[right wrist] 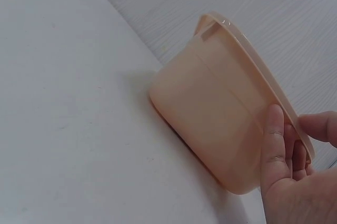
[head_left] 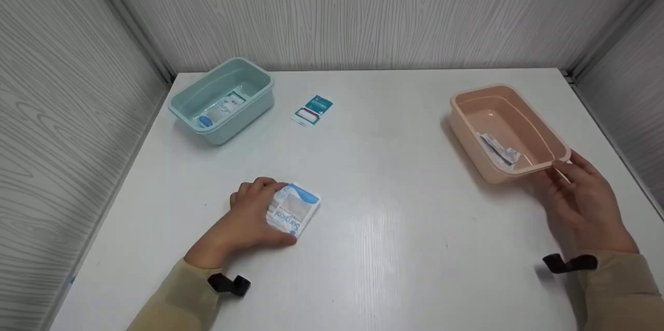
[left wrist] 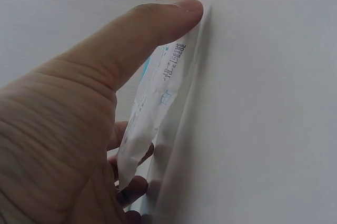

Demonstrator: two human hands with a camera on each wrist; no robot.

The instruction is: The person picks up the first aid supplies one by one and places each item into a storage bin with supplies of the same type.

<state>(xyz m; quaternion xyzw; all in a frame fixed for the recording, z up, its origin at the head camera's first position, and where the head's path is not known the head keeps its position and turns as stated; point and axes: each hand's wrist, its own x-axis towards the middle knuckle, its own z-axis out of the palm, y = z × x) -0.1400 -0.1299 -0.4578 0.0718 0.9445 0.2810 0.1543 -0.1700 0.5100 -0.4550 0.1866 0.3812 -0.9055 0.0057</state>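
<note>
My left hand [head_left: 254,217] grips a flat white packet printed "Surgical" [head_left: 290,209], thumb at the near edge and fingers curled round the far one. In the left wrist view the packet [left wrist: 152,98] stands nearly edge-on, close over the white table. At the right, my right hand [head_left: 591,196] pinches the near corner rim of a peach plastic basin [head_left: 467,139]. The right wrist view shows the thumb on top of that basin's [right wrist: 210,103] rim, with fingers beneath against its outer wall. Inside the basin lies a small white wrapped packet [head_left: 500,149].
A light teal basin [head_left: 244,118] stands at the back left, holding another "Surgical" packet [head_left: 225,105] and a small blue item [head_left: 205,121]. Right of it lies a teal and white sachet [head_left: 314,109]. Wood-grain panels [head_left: 363,14] rise behind and beside the table [head_left: 384,248].
</note>
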